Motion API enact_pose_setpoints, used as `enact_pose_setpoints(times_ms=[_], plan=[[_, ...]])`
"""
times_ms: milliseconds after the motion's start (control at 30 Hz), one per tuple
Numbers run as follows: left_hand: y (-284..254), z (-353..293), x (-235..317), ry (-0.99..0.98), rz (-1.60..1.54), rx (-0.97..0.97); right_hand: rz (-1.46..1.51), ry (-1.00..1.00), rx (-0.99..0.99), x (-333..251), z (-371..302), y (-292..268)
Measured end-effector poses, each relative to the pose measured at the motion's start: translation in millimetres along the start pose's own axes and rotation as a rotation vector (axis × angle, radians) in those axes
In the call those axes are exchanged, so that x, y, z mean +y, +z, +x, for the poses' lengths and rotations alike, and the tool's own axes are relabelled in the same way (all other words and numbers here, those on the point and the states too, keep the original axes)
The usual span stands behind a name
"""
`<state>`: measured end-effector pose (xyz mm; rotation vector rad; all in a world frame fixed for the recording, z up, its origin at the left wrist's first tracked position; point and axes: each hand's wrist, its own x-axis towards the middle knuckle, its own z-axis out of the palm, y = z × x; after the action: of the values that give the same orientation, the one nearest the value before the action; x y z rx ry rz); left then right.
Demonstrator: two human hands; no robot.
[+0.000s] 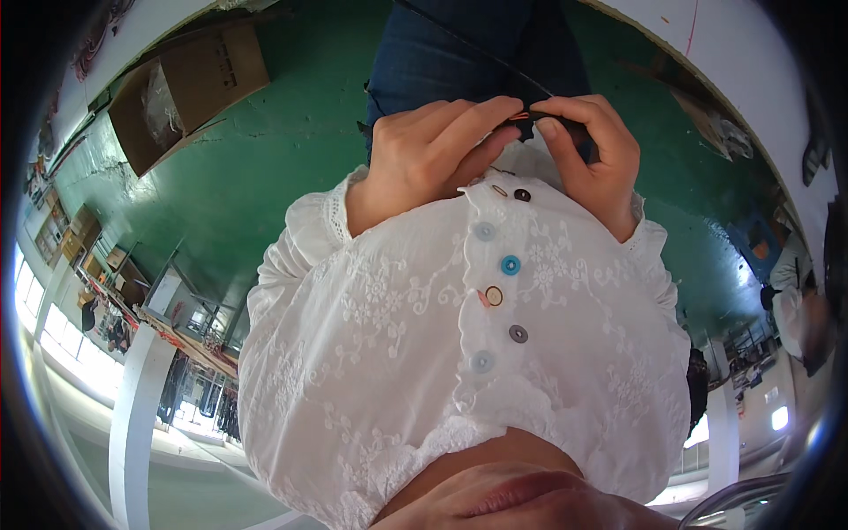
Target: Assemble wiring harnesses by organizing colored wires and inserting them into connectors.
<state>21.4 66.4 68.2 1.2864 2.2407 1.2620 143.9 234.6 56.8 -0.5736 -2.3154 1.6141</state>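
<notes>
Close in front of my white blouse, both of my hands meet around a thin black cable (481,53). My left hand (420,159) has its fingers curled in a pinch, with short orange wires (521,116) showing at its fingertips. Thumb and forefinger of my right hand (594,146) close on the dark piece beside those wires. From there the cable runs up and to the left across my dark blue jeans, out past the upper edge. My fingers hide most of the gripped part.
An open cardboard box (216,75) with clear plastic inside stands on the green floor (309,97) at the upper left. White table edges (715,44) curve along both upper sides. Shelves with boxes (84,234) line the far left. Another person (795,314) is at the right.
</notes>
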Motion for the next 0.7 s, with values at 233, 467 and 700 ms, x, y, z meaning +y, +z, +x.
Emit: enact_pose_setpoints(times_ms=[233,467,700], plan=[[13,2,-15,0.215,0.090,0.139,-0.056,-0.055,-0.089,2,-1,-4],[9,1,-3,-0.347,-0.444,-0.056,-0.097,-0.216,-0.046,8,6,-8],[-3,9,-6,-0.335,-0.381,-0.193,-0.224,-0.289,-0.140,1,9,-12]])
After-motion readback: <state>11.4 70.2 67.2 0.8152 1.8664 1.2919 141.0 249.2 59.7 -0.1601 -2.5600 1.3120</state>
